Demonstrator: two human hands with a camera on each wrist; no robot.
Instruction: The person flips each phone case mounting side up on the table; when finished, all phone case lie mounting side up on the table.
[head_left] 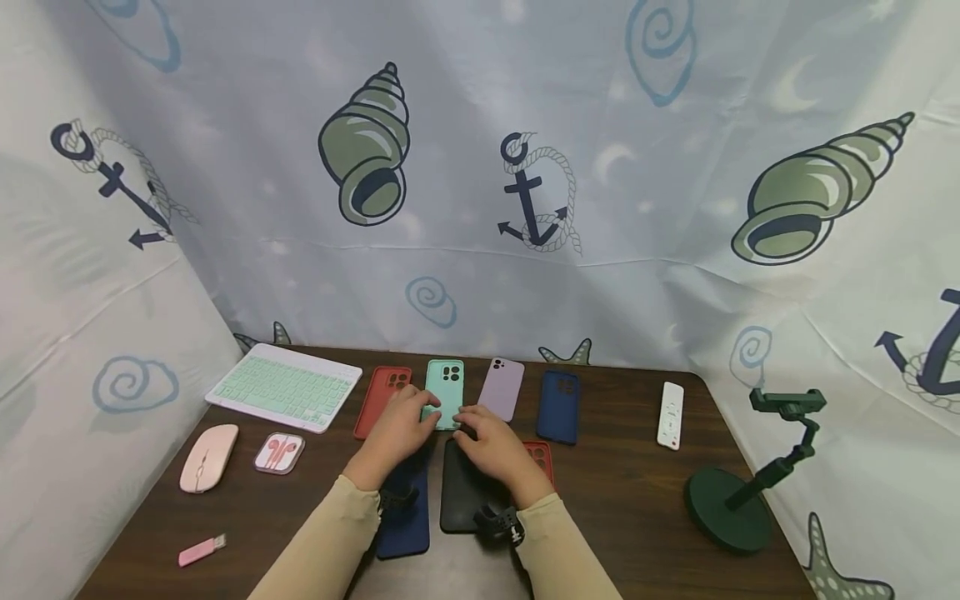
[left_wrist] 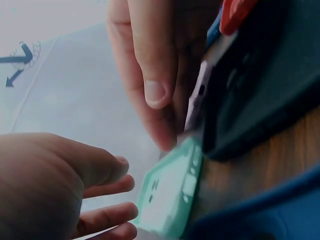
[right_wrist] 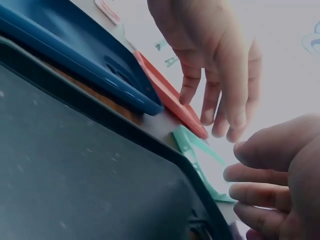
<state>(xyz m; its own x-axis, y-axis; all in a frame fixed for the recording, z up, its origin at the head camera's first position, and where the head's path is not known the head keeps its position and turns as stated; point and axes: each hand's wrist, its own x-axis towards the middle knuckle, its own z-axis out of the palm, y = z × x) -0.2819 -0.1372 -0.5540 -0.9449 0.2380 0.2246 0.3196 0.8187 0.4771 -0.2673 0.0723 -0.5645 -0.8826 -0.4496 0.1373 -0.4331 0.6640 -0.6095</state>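
Both bare hands flank a mint green phone case (head_left: 448, 383) in the back row. My left hand (head_left: 403, 423) has its bent fingers at the case's left side. From the right, my right hand (head_left: 495, 443) brings its fingertips to the lower right edge. Neither hand visibly curls round it. The left wrist view shows the case's raised rim (left_wrist: 186, 202) between the two hands. Below the hands lie a black case (head_left: 459, 492) and a dark blue case (head_left: 405, 529), each partly covered by a wrist. A red case (head_left: 371, 408) sits beside my left hand.
To the right lie a lilac case (head_left: 501, 387), a blue case (head_left: 558, 407), a white remote (head_left: 670, 417) and a green stand (head_left: 727, 512). A part-hidden red case (head_left: 542, 454) is by my right wrist. Leftward are a keyboard (head_left: 285, 387), mouse (head_left: 208, 458), earphone box (head_left: 279, 453) and pink USB stick (head_left: 201, 550).
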